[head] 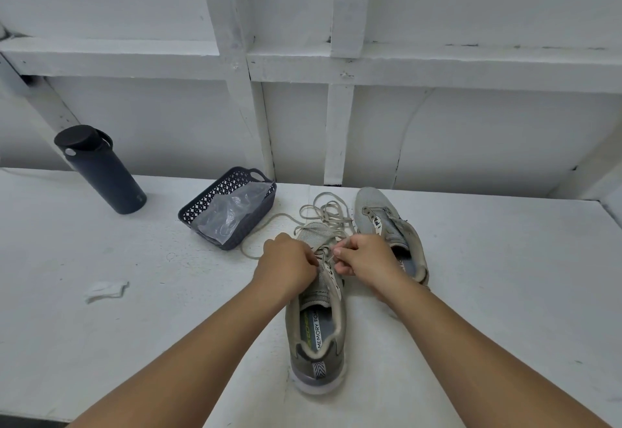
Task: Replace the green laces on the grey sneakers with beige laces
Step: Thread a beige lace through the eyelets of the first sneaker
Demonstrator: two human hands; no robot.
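Observation:
Two grey sneakers stand on the white table. The near sneaker (318, 323) points away from me, heel toward me. The second sneaker (387, 222) lies to its right and farther back. A beige lace (319, 212) loops loosely over the table beyond the near sneaker's toe and trails left. My left hand (286, 264) is curled over the near sneaker's left eyelets; what its fingers hold is hidden. My right hand (365, 256) pinches a strand of the beige lace just above the eyelets.
A dark plastic basket (202, 212) with a clear plastic bag in it sits left of the shoes. A dark blue bottle (101, 168) stands at the far left. A crumpled white scrap (106, 289) lies at the near left. A white framed wall rises behind the table.

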